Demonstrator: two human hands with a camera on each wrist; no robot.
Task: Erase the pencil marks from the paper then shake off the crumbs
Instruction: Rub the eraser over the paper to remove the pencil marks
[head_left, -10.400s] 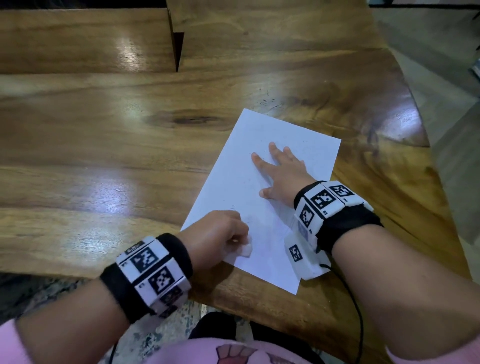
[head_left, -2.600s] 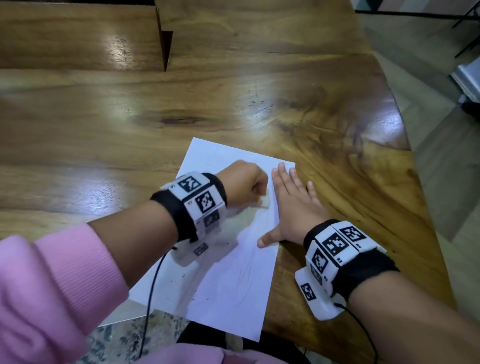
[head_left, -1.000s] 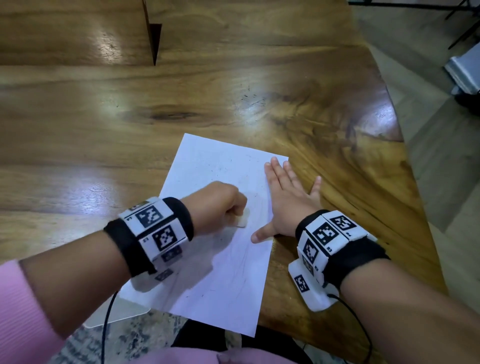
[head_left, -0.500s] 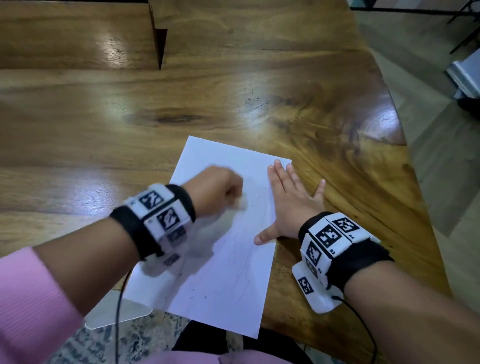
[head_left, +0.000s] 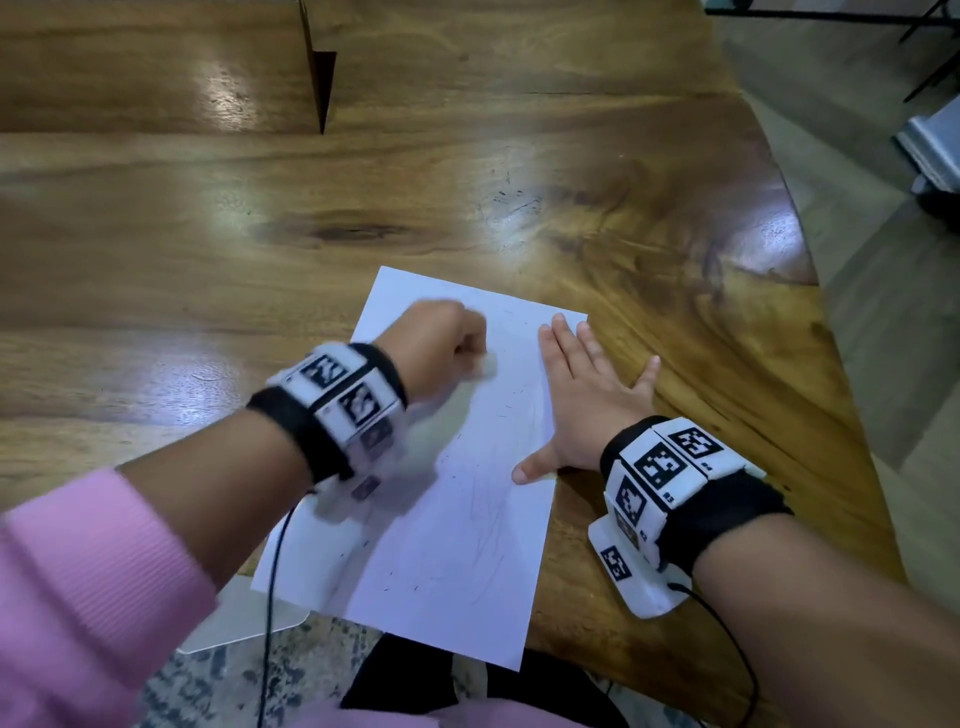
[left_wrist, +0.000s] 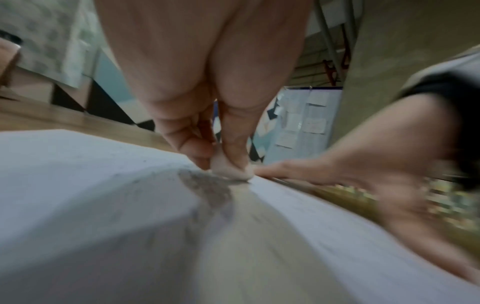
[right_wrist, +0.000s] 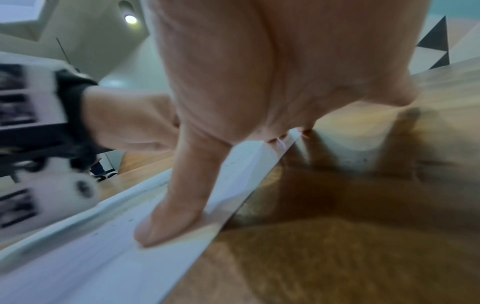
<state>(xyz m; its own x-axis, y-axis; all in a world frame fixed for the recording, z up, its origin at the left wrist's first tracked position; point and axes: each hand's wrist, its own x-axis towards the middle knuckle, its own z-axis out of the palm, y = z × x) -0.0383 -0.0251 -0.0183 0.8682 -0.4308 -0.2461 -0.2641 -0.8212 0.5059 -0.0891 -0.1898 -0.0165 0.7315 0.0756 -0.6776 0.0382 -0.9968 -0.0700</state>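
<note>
A white sheet of paper (head_left: 457, 525) lies on the wooden table, its near end hanging past the table's front edge; faint pencil lines and dark crumbs show on it. My left hand (head_left: 441, 343) is a fist over the sheet's upper part and pinches a small white eraser (head_left: 485, 366) pressed onto the paper. The left wrist view shows the eraser (left_wrist: 228, 170) between thumb and finger, with grey smudge on the paper (left_wrist: 78, 195) beside it. My right hand (head_left: 587, 400) lies flat with straight fingers on the sheet's right edge, thumb (right_wrist: 166, 222) on the paper (right_wrist: 78, 257).
The wooden table (head_left: 208, 249) stretches far to the left and back, with a dark notch (head_left: 319, 78) at the rear. Its curved right edge drops to the floor (head_left: 883, 338). A white box (head_left: 935, 140) stands on the floor at far right.
My left hand with the eraser has slid up the sheet, away from me, and is motion-blurred. The right hand stays flat on the paper's right edge.
</note>
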